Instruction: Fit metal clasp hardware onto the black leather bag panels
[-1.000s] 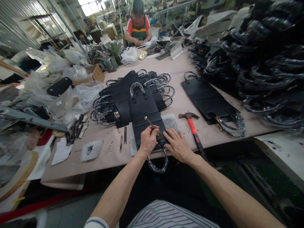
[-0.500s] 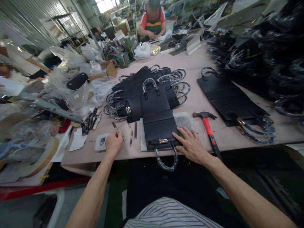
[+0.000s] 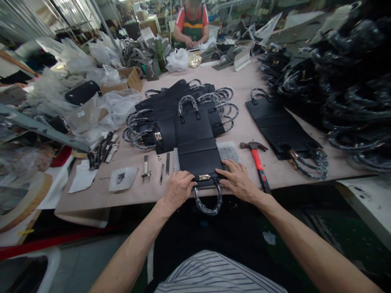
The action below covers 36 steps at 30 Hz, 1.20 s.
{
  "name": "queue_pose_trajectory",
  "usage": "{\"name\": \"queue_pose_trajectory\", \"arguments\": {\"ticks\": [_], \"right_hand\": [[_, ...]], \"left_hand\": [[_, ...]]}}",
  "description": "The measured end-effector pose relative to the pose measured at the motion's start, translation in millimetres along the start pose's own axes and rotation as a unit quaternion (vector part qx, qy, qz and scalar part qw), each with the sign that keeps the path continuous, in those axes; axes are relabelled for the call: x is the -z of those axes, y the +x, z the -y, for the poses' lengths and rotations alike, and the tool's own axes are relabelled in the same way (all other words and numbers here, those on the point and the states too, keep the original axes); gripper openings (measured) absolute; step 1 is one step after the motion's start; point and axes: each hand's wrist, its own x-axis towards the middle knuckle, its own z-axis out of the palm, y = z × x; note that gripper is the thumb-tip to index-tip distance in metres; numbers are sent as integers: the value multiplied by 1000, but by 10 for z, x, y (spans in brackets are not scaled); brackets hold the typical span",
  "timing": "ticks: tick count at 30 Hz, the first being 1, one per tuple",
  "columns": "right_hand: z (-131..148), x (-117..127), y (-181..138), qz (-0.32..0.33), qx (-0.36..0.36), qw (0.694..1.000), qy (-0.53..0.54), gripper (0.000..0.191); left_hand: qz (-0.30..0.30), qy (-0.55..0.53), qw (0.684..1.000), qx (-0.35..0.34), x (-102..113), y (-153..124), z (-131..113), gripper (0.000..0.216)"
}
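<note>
A flat, unfolded black handbag body (image 3: 198, 156) lies lengthwise before me, with film-wrapped handles at both ends and a gold clasp plate (image 3: 204, 177) near its front edge. My left hand (image 3: 179, 186) grips the front left edge beside the clasp, its fingers bent. On the opposite side my right hand (image 3: 238, 179) holds the right edge, thumb and index finger on the leather. The near handle (image 3: 209, 211) hangs over the table edge between my hands. A metal caliper-like tool (image 3: 146, 169) lies left of my left hand, near tweezers (image 3: 161, 174) and a flat metal strip (image 3: 168, 163).
A red-handled claw hammer (image 3: 257, 162) lies to the right. More black bag bodies (image 3: 165, 106) are stacked behind, with another (image 3: 281, 122) and a large pile (image 3: 342, 81) at right. Small dark parts lie on a white pad (image 3: 122, 179). A co-worker (image 3: 192, 28) sits across the table.
My left hand has let go of the caliper-like tool and moved right onto the bag's front left edge. My right hand stays at the right edge. The view has shifted slightly.
</note>
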Motion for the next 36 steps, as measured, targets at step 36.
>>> {"name": "queue_pose_trajectory", "arguments": {"ticks": [36], "right_hand": [[4,34,7,-58,138,956,253,36]], "left_hand": [[-153,-89,969,-171,-300,-216,338,36]]}}
